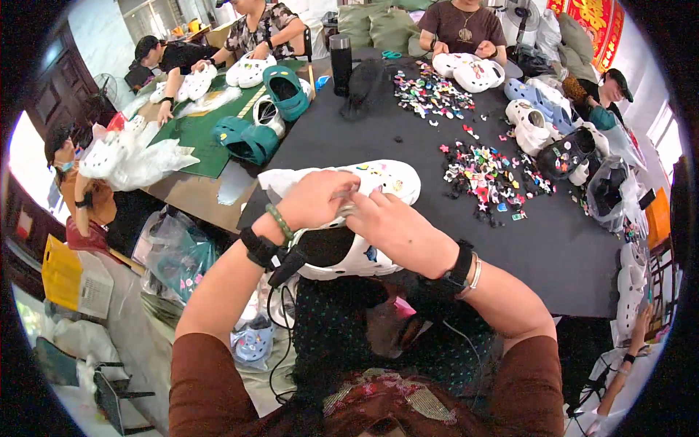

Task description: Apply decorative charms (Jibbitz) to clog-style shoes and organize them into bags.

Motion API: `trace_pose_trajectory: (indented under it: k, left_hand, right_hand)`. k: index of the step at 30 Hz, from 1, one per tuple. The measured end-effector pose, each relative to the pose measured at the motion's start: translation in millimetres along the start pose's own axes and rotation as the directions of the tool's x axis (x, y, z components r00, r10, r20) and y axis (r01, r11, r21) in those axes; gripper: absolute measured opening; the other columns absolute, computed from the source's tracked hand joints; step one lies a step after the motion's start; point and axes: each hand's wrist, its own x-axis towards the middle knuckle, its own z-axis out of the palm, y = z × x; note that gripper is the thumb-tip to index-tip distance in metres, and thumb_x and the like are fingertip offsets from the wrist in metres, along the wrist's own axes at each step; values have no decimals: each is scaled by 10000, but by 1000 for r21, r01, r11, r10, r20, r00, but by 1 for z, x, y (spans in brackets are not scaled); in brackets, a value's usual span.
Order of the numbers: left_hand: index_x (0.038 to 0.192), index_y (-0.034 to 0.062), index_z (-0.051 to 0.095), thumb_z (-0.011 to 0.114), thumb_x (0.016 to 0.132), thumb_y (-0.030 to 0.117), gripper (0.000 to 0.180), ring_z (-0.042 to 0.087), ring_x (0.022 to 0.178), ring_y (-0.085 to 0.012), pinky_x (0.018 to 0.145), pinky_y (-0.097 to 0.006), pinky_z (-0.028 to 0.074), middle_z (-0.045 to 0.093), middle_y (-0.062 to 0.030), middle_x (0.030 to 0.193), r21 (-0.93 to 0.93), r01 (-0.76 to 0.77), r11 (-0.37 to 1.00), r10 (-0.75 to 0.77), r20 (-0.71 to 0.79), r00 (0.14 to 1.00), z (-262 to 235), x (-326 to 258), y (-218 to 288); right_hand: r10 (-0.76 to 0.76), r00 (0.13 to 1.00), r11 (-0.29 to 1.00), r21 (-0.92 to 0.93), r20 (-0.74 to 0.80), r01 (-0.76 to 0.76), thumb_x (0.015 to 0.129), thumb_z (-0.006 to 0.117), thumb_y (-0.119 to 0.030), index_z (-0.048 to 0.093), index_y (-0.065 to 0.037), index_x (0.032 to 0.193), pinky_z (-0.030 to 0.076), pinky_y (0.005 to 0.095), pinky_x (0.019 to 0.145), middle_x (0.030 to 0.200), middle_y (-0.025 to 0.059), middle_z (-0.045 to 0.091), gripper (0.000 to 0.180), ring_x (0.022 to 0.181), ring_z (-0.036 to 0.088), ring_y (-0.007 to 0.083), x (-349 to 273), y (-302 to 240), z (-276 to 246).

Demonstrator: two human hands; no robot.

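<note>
A white clog (342, 266) with a dark inside and a blue charm on its side sits at the table's near edge. Just beyond it lies a second white clog (397, 178) dotted with small colourful charms. My left hand (317, 197) and my right hand (393, 222) meet over the place between the two clogs. Both have bent fingers pinched close together, fingertips almost touching. Whatever sits between those fingertips is too small and covered to make out. The palms and part of each clog are hidden behind my hands.
Loose colourful shoe charms (484, 175) lie in a heap to the right, another charm pile (435, 95) farther back. Green clogs (246, 138), a black bottle (340, 65) and a black bag (366, 91) stand beyond. White clogs (528, 124) line the right edge. Several co-workers sit around.
</note>
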Motion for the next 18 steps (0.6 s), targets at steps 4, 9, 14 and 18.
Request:
trace_pose_trajectory:
  k: [4,9,14,18]
  left_hand:
    - [1095,28,404,582,812,-22,338,662,870,-358,774,-386,499,663,-164,884,-147,111,983,-105,43,994,4,8,-14]
    - [1110,-3,365,521,797,-5,350,638,854,-427,748,-469,490,660,-217,851,-51,207,977,-195,179,964,14,20,-20]
    - [1216,27,386,525,770,-22,470,623,907,-409,787,-458,488,640,-215,963,-60,60,996,-60,11,998,16,11,-10]
    - [1283,66,473,569,761,-9,535,582,1055,-363,908,-462,444,616,-186,1129,264,60,963,-47,-56,997,17,0,8]
  right_hand:
    - [118,991,982,158,-64,-107,782,623,-110,569,-65,1097,456,413,930,1278,180,513,323,1063,559,307,-9,0,-1]
    - [440,897,850,343,-44,-400,679,779,-153,490,-50,1277,391,495,1025,1434,209,408,672,1241,463,388,-37,-3,21]
    - [735,677,525,615,20,-588,621,906,-332,378,-70,1397,299,546,1103,1485,253,300,975,1366,296,456,-80,-17,57]
    - [714,699,505,653,53,-565,610,913,-326,320,-62,1441,276,549,1123,1494,279,278,1055,1389,277,462,-86,-29,48]
